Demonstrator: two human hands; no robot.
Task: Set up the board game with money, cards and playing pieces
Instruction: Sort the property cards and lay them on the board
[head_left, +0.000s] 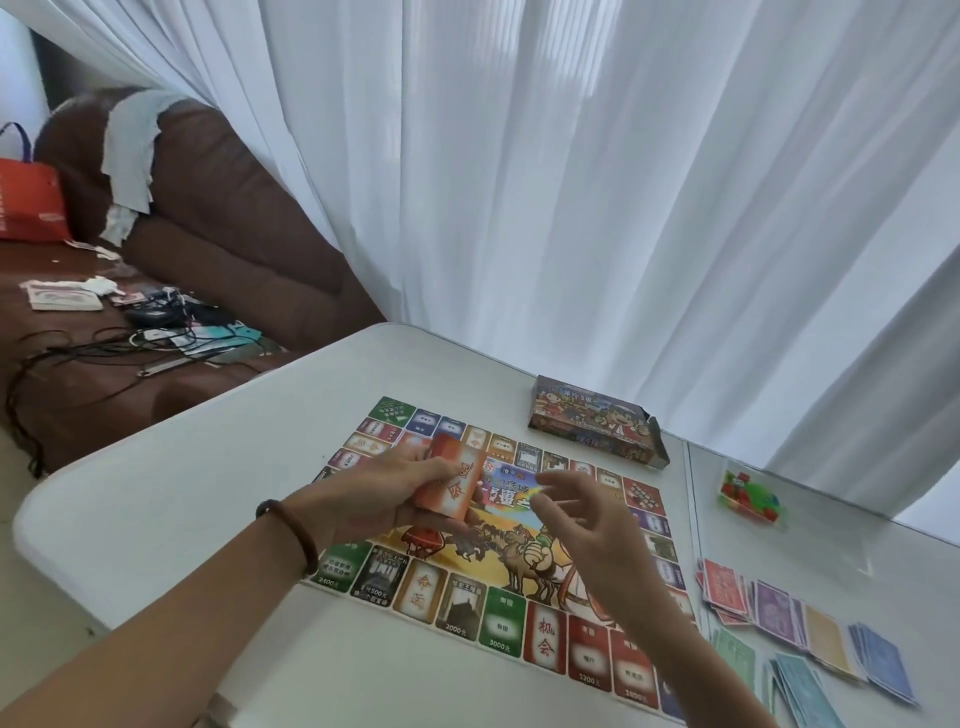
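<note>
Board (467, 603) lay flat on the white table (208, 467), squares facing the person, so it was ready to take cards and pieces.

Left hand (379, 493) gripped a stack of orange cards (452, 486), fingers and thumb curled round its long edges. The stack was held above the board's middle, probably to square it up or deal from it.

Right hand (582, 525) hovered just beside the stack, fingers loosely spread and apparently empty, though blur made that uncertain. It looked poised to take a card off the top.

Money (826, 636) lay in loose piles sorted by colour to the right of the board, likely as a bank within reach.

A small clear bag of playing pieces (748, 496) sat unopened beyond the money.

The game box (597, 421) sat past the board's far edge with one end flap open, out of the way.
</note>
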